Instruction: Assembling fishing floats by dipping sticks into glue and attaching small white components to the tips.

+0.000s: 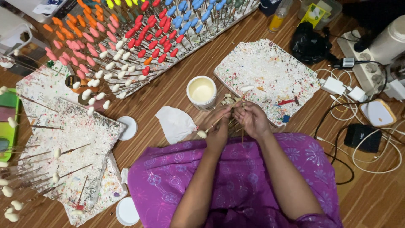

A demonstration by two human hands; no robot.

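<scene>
You are sitting on a brown wooden floor (168,90). Lots of things lie right on it. In front of you stands a round white tub (201,92) of cream paint, with a crumpled white paper (176,123) beside it. To your right lies a white foam board (265,76) full of paint spots. A bigger spotted foam board (80,139) lies to your left, with sticks poked into it. Two round white lids (128,127) sit near it, one by its top corner and one (126,211) by its bottom corner. Far ahead, a long board (168,42) holds rows of coloured sticks. On your right lie a power strip (365,63), white cables (379,156), a small black box (362,137) and a black bag (310,44).
</scene>
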